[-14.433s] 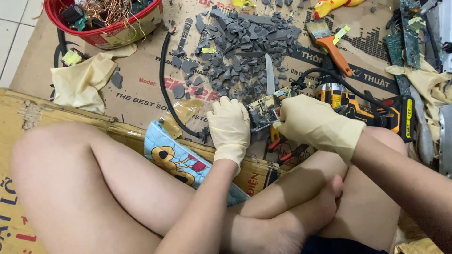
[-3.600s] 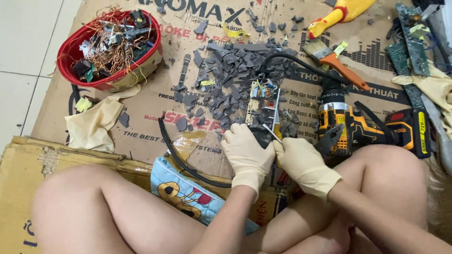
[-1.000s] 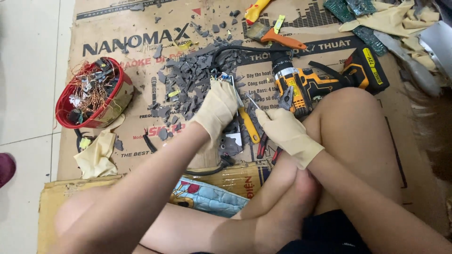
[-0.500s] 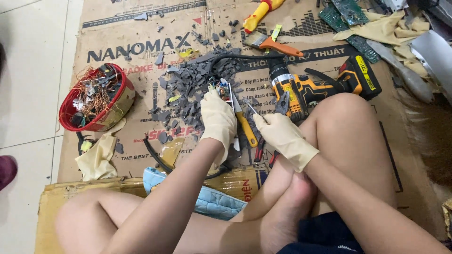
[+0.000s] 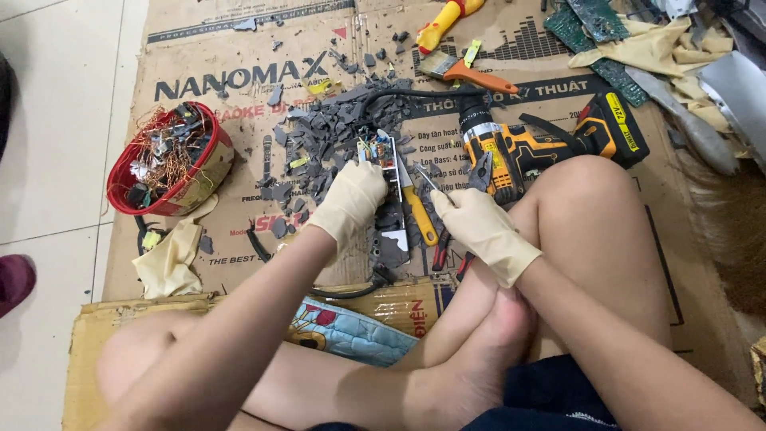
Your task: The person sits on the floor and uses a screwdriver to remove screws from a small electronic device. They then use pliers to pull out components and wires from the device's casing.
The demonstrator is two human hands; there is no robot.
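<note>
Both my hands wear cream rubber gloves. My left hand (image 5: pixel 351 199) grips a grey and white electronic part (image 5: pixel 388 164) with small wires at its far end, pressing it down on the cardboard (image 5: pixel 239 80). My right hand (image 5: pixel 479 227) holds a thin metal tool (image 5: pixel 431 182) whose tip points toward that part. Between the hands lies a yellow-handled knife (image 5: pixel 419 215). Red-handled pliers (image 5: pixel 439 254) lie just below. My bare legs are crossed in front.
A yellow and black cordless drill (image 5: pixel 542 148) lies right of the hands. Dark plastic shards (image 5: pixel 319 144) are scattered above. A red bowl of copper wire and scrap (image 5: pixel 167 160) sits left, spare gloves (image 5: pixel 171 259) below it. An orange-handled brush (image 5: pixel 463 72), yellow screwdriver (image 5: pixel 447 16) and circuit boards (image 5: pixel 590 20) lie beyond.
My left hand has shifted with the part onto the cardboard near the knife. My right hand has come closer with the thin tool. The view has tilted slightly toward the left.
</note>
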